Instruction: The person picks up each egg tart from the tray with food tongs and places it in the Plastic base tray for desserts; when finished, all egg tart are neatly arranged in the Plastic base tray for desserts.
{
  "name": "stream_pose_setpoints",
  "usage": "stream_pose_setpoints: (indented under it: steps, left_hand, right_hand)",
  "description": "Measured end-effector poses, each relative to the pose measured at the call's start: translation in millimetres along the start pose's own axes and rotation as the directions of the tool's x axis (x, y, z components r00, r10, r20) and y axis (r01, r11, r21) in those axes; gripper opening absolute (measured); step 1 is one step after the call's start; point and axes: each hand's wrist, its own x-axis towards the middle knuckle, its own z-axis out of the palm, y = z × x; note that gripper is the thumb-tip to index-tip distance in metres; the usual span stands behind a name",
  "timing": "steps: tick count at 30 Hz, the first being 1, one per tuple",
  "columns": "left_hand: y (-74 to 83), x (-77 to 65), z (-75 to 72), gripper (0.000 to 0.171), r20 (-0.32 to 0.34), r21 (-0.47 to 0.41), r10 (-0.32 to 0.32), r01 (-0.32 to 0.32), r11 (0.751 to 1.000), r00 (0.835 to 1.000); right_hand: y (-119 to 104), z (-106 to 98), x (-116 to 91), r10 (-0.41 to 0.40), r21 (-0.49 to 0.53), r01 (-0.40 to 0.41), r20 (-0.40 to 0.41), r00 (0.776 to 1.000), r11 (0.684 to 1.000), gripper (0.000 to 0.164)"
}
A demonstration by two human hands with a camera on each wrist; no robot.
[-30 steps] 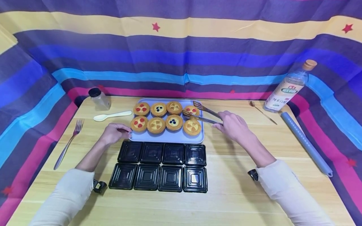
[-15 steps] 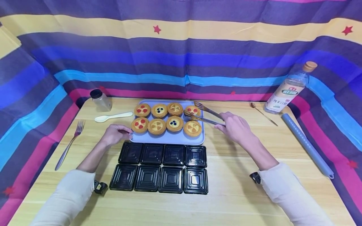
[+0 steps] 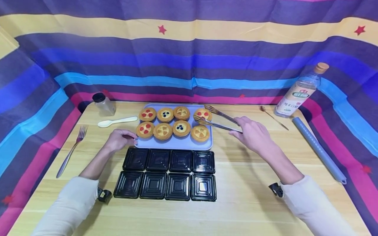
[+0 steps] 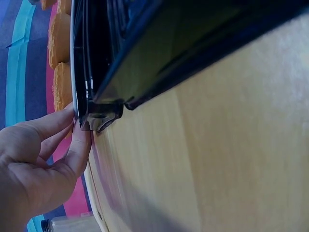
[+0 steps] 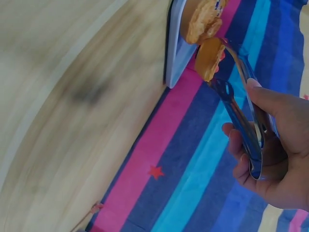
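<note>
My right hand (image 3: 252, 136) grips metal tongs (image 5: 248, 137), their two arms on either side of the back right tart with red topping (image 3: 202, 113). In the right wrist view that tart looks tilted near the tongs' tips; whether it is off the tray cannot be told. Several more tarts (image 3: 163, 131) sit in two rows on the pale lilac tray (image 3: 189, 143), topped with red pieces, dark berries or wedge shapes. At the tray's front left corner, my left hand (image 3: 118, 140) pinches the edge between thumb and fingers.
Black square plastic trays (image 3: 154, 185) stand in two rows before the tarts. Left lie a cream spoon (image 3: 118, 121), a fork (image 3: 72, 150) and a dark-lidded jar (image 3: 104, 105). Right are a labelled bottle (image 3: 298, 95), a thin long-handled spoon (image 3: 274, 118) and a grey-blue bar (image 3: 319, 150).
My right hand and the tongs have moved a little to the right, and the red-topped tart has shifted slightly right and back with them. The left hand keeps its place at the tray corner.
</note>
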Motion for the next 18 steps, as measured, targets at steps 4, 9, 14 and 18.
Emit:
stream_pose_setpoints:
  steps: [4,9,14,18]
  left_hand:
    - [-0.4,-1.1,-0.9,0.029,0.004,0.003,0.001,-0.001,1.0,1.0]
    - [-0.1,-0.3,-0.3,0.028,0.007,0.008,0.002,-0.002,1.0,1.0]
    - [1.3,0.0,-0.6,0.027,0.004,0.02,0.003,-0.003,1.0,1.0]
    - [0.7,-0.4,-0.4,0.027,-0.001,0.017,0.006,-0.006,1.0,1.0]
  right_hand:
    - [0.2,-4.9,-8.8,-0.035,0.006,0.035,-0.049,0.998,0.999,0.05]
    - [0.7,-11.9,-20.9,-0.063,0.002,0.063,-0.076,0.995,0.998,0.05]
    - [0.8,-17.1,-35.2,-0.087,-0.006,0.087,-0.091,0.992,0.996,0.05]
    - [-0.2,-19.0,-47.8,-0.112,-0.008,0.112,-0.094,0.989,0.994,0.05]
